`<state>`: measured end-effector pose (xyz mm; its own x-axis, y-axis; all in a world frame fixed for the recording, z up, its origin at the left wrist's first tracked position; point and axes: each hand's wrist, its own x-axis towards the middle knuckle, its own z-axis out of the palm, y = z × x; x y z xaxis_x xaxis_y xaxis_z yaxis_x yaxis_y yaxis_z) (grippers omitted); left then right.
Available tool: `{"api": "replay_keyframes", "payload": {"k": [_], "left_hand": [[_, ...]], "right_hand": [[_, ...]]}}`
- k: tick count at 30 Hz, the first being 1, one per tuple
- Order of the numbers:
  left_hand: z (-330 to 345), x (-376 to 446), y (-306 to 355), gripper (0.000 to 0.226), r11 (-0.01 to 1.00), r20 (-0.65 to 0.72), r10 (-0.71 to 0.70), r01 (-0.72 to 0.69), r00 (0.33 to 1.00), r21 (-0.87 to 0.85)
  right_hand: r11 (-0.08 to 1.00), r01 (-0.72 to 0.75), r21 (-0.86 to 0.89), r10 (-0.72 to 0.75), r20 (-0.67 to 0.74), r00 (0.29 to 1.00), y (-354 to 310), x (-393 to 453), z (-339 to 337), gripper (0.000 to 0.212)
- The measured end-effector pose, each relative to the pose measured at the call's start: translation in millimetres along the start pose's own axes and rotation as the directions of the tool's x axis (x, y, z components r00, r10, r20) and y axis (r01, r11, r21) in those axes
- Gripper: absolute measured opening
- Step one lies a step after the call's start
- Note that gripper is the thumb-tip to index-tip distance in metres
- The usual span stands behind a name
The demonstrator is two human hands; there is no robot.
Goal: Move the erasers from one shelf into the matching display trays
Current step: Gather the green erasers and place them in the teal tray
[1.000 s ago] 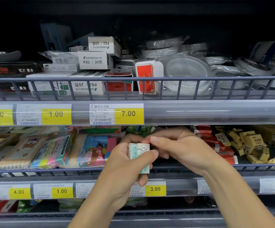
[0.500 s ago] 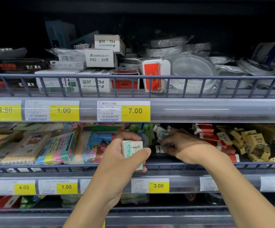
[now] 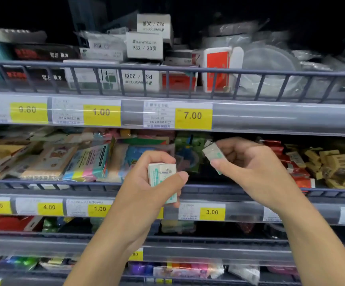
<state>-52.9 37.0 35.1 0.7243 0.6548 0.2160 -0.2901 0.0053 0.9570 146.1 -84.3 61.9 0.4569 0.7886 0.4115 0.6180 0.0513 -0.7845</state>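
Note:
My left hand [image 3: 146,182] grips a small stack of white-and-green erasers [image 3: 163,178] in front of the middle shelf's wire rail [image 3: 64,183]. Just to its right, my right hand [image 3: 256,168] pinches one more white-and-green eraser [image 3: 212,153] between thumb and fingers, lifted clear of the shelf and tilted. Behind that hand sit green packets [image 3: 188,149]. Red-wrapped erasers [image 3: 291,162] and yellow-tan erasers [image 3: 332,164] lie heaped on the middle shelf to the right.
Colourful sticky-note packs [image 3: 89,164] and flat packets fill the middle shelf's left part. White boxes [image 3: 144,45] and clear plastic containers [image 3: 270,67] stand on the upper shelf behind a rail. Yellow price tags [image 3: 193,116] line the shelf edges. Lower shelves hold more packets.
My right hand has come back out of the middle shelf with one eraser pinched in it. My left hand kept its stack. The view has shifted closer and to the left.

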Motion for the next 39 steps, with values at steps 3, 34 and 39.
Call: {"api": "replay_keyframes", "payload": {"k": [3, 34, 39], "left_hand": [[-16.2, -16.7, -4.8, 0.031, 1.0, 0.022, -0.014, 0.014, 1.0, 0.003], [-72.9, -343.1, -201.4, 0.052, 0.707, -0.703, -0.651, 0.568, 0.288, -0.422], [-83.4, -393.0, -186.3, 0.056, 0.751, -0.789, -0.594, 0.458, 0.155, -0.475]], "right_hand": [[0.964, 0.029, 0.264, -0.035, 0.02, 0.999, -12.5, -35.8, 19.8, 0.019], [0.585, -0.811, -0.007, 0.548, 0.741, 0.388, 161.3, -254.1, 222.6, 0.014], [0.662, -0.749, 0.022, 0.408, 0.828, 0.385, 114.2, -234.3, 283.7, 0.018]]}}
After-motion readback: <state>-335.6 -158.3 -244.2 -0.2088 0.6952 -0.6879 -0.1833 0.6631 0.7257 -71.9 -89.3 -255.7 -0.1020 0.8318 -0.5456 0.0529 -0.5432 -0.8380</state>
